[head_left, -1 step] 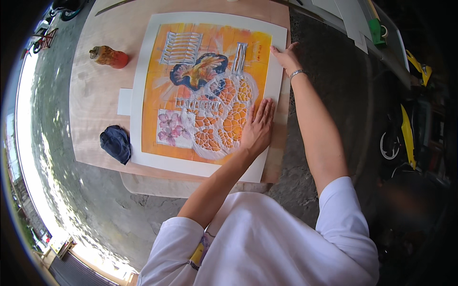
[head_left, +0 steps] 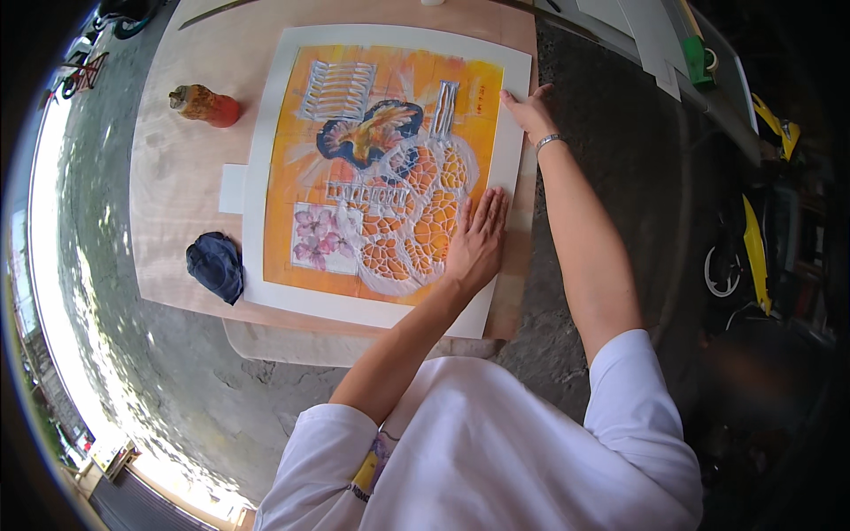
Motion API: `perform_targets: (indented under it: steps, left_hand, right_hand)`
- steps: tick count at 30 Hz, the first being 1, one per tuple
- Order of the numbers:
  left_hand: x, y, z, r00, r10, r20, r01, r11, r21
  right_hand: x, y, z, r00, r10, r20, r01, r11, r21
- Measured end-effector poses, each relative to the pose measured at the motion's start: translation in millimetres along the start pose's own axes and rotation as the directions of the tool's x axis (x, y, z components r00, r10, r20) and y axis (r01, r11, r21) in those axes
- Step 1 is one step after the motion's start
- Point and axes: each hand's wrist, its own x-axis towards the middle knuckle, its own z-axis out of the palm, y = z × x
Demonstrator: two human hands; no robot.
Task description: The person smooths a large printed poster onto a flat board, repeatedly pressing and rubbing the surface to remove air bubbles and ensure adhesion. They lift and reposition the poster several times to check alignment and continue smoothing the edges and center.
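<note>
An orange and yellow artwork (head_left: 292,177) with white net-like shapes, a dark-edged bird-like figure and pink flowers lies in a wide white mat (head_left: 509,142) on a wooden board. My left hand (head_left: 478,243) rests flat, palm down, over the right side of the picture and the mat, its fingers stretched out and pointing away from me. Farther up the same side, my right hand (head_left: 529,115) touches the mat's outer edge. Its digits are spread, one on the mat and one pointing out past the board; the rest are partly hidden.
On the board (head_left: 177,177), left of the artwork, stand or lie an orange-red bottle (head_left: 208,106), a small white card (head_left: 232,188) and a bundled dark blue cloth (head_left: 215,267). A grey table with a green tape dispenser (head_left: 699,62) is at the upper right. Concrete floor (head_left: 584,239) surrounds the board.
</note>
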Motion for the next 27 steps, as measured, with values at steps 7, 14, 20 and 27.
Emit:
perform_targets:
  steps: [7, 14, 20, 27]
  left_hand:
    - [-57.9, 9.4, -2.1, 0.999, 0.0, 0.055, 0.0, 1.0, -0.003]
    - [-113.9, 26.3, -10.3, 0.977, 0.058, 0.206, -0.06, 0.998, 0.006]
    - [-156.9, 29.5, -3.7, 0.98, 0.073, 0.182, -0.045, 0.987, -0.153]
    - [-189.8, 35.4, -11.1, 0.969, 0.072, 0.235, -0.006, 0.963, -0.268]
  right_hand:
    - [-63.6, 1.8, 3.8, 0.994, 0.102, 0.023, -0.102, 0.994, -0.035]
    - [-126.6, 15.6, 0.9, 0.992, 0.118, -0.039, -0.122, 0.984, -0.132]
    - [-165.4, 25.5, 2.5, 0.984, 0.179, -0.011, -0.179, 0.968, -0.174]
    - [-205.4, 54.7, 8.3, 0.985, 0.167, -0.036, -0.171, 0.96, -0.223]
